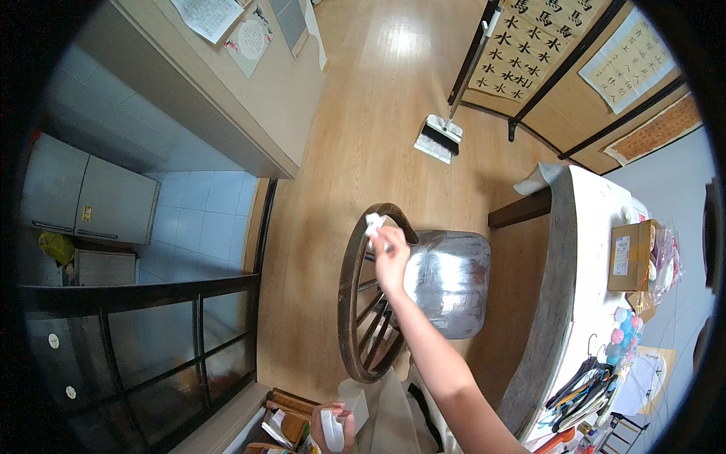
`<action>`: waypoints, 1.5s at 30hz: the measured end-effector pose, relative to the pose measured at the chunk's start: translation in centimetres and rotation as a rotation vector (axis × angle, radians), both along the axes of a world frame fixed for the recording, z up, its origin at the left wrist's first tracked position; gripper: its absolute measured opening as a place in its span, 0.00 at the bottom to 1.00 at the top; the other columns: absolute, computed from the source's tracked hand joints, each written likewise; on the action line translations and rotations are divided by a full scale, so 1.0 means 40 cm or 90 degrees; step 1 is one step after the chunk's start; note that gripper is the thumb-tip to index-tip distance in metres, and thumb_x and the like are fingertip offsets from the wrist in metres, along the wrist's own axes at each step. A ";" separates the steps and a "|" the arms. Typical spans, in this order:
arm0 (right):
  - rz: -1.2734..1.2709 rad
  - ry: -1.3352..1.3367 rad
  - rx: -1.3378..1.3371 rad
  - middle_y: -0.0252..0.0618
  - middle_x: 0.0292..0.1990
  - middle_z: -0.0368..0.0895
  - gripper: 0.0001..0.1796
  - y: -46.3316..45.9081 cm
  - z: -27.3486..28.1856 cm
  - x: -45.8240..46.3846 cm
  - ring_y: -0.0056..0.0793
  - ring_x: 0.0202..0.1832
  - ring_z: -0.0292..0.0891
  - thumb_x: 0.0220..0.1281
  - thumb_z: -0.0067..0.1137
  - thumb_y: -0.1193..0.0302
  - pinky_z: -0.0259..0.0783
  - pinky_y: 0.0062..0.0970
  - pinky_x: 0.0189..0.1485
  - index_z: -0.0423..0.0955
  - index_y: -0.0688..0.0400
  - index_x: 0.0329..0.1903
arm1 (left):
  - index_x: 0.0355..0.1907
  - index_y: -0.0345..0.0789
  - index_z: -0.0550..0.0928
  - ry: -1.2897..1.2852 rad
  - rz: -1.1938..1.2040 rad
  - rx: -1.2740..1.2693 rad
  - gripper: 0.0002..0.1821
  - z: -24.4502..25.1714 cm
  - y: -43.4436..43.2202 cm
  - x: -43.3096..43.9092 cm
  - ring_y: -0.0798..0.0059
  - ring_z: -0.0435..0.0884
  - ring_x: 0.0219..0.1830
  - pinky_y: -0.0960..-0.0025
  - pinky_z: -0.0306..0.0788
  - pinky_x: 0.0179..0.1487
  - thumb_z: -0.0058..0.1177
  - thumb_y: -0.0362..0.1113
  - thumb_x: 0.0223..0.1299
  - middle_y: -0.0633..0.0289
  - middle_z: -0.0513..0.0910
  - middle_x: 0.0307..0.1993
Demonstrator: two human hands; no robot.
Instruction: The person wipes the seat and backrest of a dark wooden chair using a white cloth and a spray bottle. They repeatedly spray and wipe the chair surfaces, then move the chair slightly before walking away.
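Note:
A dark wooden chair with a curved back rail [345,306], spindles and a shiny seat [448,286] stands before me. My right hand [391,258] reaches over the rail's far end, with a crumpled white tissue or cloth [374,222] pinched in its fingers. The hand is slightly blurred, and whether the cloth touches the wood is hard to tell. Low in the view, close to my body, my left hand [332,428] grips a white bottle [353,404] that looks like a spray bottle. Its head [332,432] lies under the fingers.
A broom with a dustpan [438,139] stands on the wood floor beyond the chair. To the right, a long table [587,238] bears a cardboard box [630,255] and clothes hangers [584,391]. A folding screen [544,108], a black-framed glass door [150,335] and a shelf [292,423] surround the area.

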State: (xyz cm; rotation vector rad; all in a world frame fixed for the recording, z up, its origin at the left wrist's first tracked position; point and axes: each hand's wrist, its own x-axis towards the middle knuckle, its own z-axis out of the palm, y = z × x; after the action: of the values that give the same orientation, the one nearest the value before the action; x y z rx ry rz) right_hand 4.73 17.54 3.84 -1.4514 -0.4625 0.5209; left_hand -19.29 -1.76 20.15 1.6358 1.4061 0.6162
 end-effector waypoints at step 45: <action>0.685 -0.562 -0.203 0.45 0.42 0.67 0.24 -0.435 0.252 -0.225 0.42 0.47 0.67 0.38 0.55 0.81 0.72 0.35 0.46 0.76 0.60 0.46 | 0.36 0.28 0.74 -0.116 0.062 0.073 0.12 0.021 0.021 -0.023 0.74 0.80 0.34 0.74 0.78 0.36 0.58 0.21 0.46 0.55 0.77 0.39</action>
State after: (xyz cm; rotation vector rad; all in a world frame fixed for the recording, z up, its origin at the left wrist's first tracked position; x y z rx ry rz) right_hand -4.27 0.14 13.91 -1.6093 -1.9904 0.7863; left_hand -20.22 -0.91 20.98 1.5624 1.3423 0.8942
